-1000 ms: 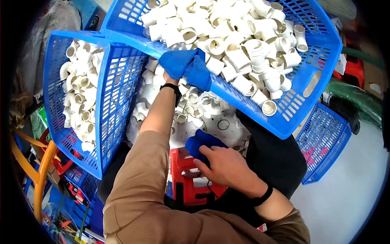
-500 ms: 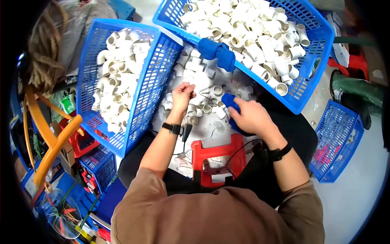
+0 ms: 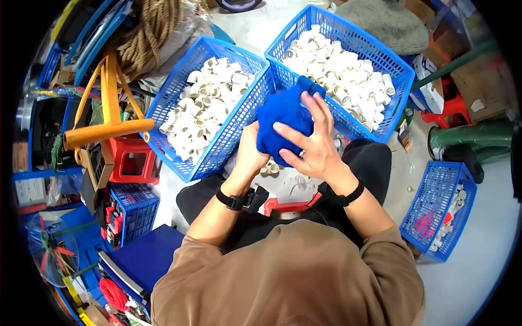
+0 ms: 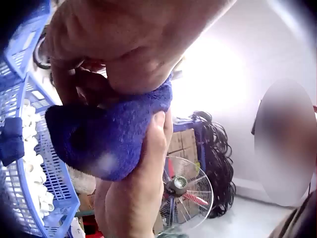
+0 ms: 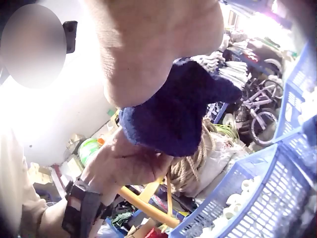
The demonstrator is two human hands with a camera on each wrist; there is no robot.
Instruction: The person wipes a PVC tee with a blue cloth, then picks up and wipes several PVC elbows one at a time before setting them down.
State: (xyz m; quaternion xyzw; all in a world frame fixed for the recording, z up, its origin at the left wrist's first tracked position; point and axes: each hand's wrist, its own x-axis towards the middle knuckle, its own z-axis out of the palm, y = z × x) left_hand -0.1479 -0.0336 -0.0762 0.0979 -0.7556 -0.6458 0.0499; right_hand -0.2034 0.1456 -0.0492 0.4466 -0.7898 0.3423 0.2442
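A blue cloth (image 3: 283, 117) is bunched up between my two hands, in front of the two baskets. My left hand (image 3: 253, 149) grips its left side, most of the fingers hidden behind the fabric. On the right side, my right hand (image 3: 315, 141) holds it with fingers spread over the front. The left wrist view shows the same cloth (image 4: 104, 134) with a thumb laid along it. Seen from the right wrist, the cloth (image 5: 168, 114) spans both hands. Another blue cloth (image 3: 311, 85) hangs over the near rim of the right basket.
Two blue baskets (image 3: 217, 149) (image 3: 361, 130) hold many white pipe fittings. A smaller blue basket (image 3: 429, 201) stands at the right. Below my hands is a red stool (image 3: 291, 206); another red stool (image 3: 133, 160) and an orange handle frame (image 3: 109, 130) are at the left.
My left hand has come back from the basket rim and now holds the blue cloth along with the right. The cloth is raised and bunched. The head view has shifted.
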